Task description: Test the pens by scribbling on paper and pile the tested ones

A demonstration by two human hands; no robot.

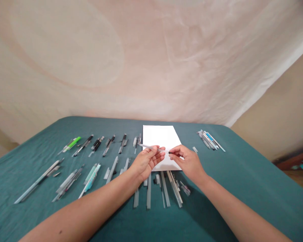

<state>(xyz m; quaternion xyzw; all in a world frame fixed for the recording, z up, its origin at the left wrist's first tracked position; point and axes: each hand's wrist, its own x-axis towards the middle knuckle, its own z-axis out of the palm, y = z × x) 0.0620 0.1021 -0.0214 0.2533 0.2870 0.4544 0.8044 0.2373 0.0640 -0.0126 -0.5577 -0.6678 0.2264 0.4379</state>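
Note:
Above a white sheet-like pad (pixel 160 136) I hold a slim translucent pen (pixel 147 146) in both hands. My left hand (pixel 149 159) is closed on its barrel, thumb on top and the other fingers curled beneath. At the pen's dark right end, the fingertips of my right hand (pixel 185 159) pinch together. Whether that dark end is a separate piece, I cannot tell. A small clear cap (pixel 195 149) lies on the cloth just right of the pad.
A green cloth (pixel 242 174) covers the table. Pens and pen parts lie in rows at left, including a bright green one (pixel 73 143). More clear barrels (pixel 148 193) lie in front of the pad. A bunch of pens (pixel 210 140) rests at right. A pale draped sheet (pixel 151 67) hangs behind.

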